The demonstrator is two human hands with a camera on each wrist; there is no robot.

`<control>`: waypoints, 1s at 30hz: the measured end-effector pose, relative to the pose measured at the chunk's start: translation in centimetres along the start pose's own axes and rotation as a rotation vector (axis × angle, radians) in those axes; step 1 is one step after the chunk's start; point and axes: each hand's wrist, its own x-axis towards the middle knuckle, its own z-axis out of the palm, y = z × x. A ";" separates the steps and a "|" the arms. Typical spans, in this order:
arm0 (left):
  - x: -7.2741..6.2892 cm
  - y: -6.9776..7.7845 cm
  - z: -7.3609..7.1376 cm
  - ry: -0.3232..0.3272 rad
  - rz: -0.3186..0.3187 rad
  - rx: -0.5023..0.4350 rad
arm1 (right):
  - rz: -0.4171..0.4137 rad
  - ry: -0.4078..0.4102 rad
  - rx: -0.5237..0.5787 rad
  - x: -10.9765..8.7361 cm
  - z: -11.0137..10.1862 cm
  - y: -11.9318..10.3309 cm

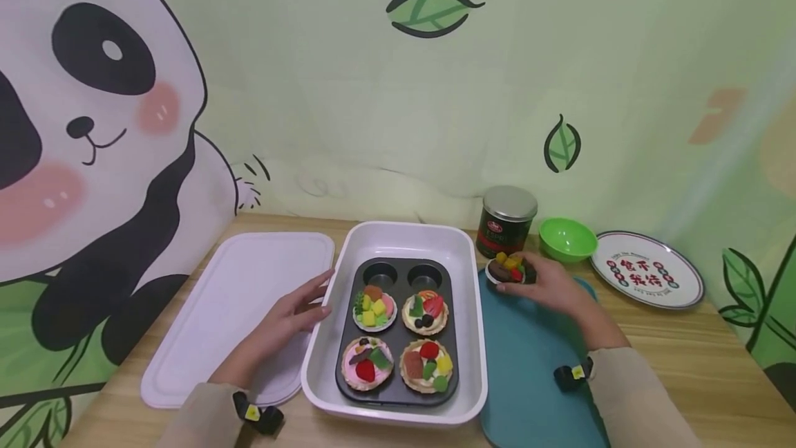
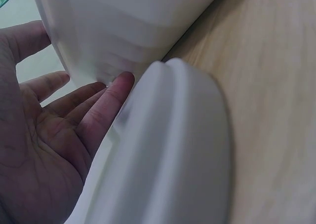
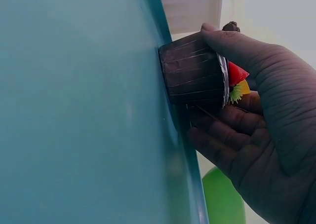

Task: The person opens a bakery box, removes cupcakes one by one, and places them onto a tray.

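My right hand (image 1: pixel 550 285) grips a toy fruit cupcake (image 1: pixel 505 269) in a dark pleated cup, thumb on one side and fingers on the other. The cupcake stands upright at the far left corner of a teal board (image 1: pixel 528 365); in the right wrist view its base (image 3: pixel 192 71) is at the board's surface. With fingers loosely spread, my left hand (image 1: pixel 292 316) touches the left wall of a white tray (image 1: pixel 398 415). Inside lies a dark muffin tin (image 1: pixel 398 275) holding several toy fruit tarts (image 1: pixel 425 312); its two far wells show bare dark bottoms.
A pale cutting board (image 1: pixel 249 296) lies left of the tray, under my left hand. Behind the teal board stand a dark tin with a silver lid (image 1: pixel 506 220), a green bowl (image 1: pixel 568 239) and a white plate with red lettering (image 1: pixel 647 269). A printed cloth backs the table.
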 end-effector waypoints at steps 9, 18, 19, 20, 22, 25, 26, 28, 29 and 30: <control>0.1 0.2 0.0 0.003 -0.001 -0.006 | 0.000 0.003 0.001 0.1 -0.1 -0.1; 0.0 0.4 0.0 0.007 -0.014 0.001 | -0.005 0.013 -0.008 0.2 -0.4 0.0; 0.0 0.4 0.0 0.007 -0.012 0.002 | -0.009 0.015 -0.010 0.2 -0.4 0.0; 0.0 0.4 0.0 0.007 -0.011 0.003 | -0.012 0.018 -0.012 0.2 -0.5 0.0; 0.1 0.2 0.0 0.005 -0.009 0.002 | -0.016 0.022 -0.011 0.2 -0.5 0.0; 0.0 0.1 0.0 -0.002 -0.012 -0.001 | -0.024 0.023 -0.009 0.0 -0.6 0.0; 0.0 0.0 -0.1 -0.004 -0.013 -0.003 | -0.024 0.023 -0.007 0.0 -0.6 0.0; 0.0 0.0 -0.1 -0.007 -0.013 -0.009 | -0.026 0.023 -0.004 -0.1 -0.6 0.0; 0.0 0.0 -0.1 -0.008 -0.013 -0.011 | -0.026 0.024 -0.002 -0.1 -0.6 0.0; 0.0 0.0 -0.1 -0.008 -0.011 -0.013 | -0.028 0.025 0.002 -0.1 -0.7 0.0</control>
